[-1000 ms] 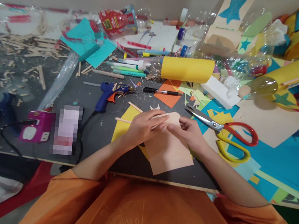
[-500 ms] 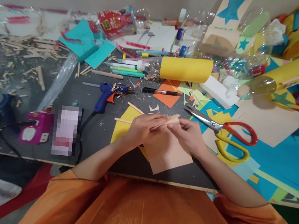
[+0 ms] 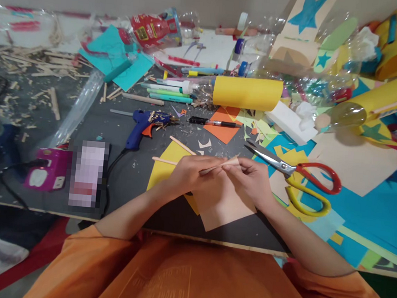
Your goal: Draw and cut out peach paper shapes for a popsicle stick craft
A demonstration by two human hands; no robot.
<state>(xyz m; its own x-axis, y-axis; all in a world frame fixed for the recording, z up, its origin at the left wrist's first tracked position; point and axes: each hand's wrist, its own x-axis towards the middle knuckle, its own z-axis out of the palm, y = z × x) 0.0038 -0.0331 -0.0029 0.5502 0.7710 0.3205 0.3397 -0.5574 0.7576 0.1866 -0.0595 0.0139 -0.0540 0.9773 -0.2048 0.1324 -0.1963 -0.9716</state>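
Note:
A small piece of beige paper [image 3: 231, 163] is pinched between my two hands, its edge folded or curled. My left hand [image 3: 193, 169] closes on its left end and my right hand [image 3: 251, 177] grips its right end between thumb and fingers. Below them a larger sheet of beige paper [image 3: 223, 207] lies on the table. Partly under my left hand is yellow paper [image 3: 161, 173] with two thin sticks [image 3: 181, 145] on it. Scissors [image 3: 287, 168] with one red and one yellow handle lie just right of my right hand.
A blue glue gun [image 3: 140, 125] lies left of a black pen [image 3: 214, 122]. A pink power adapter [image 3: 46, 173] and a pixelated rectangle [image 3: 87, 174] are at the left. Plastic bottles, including one with a yellow paper wrap [image 3: 248, 93], and paper scraps crowd the back and right.
The small beige paper has tilted a little and shows less of its face between my hands. My right fingers have shifted slightly; other things stay in place.

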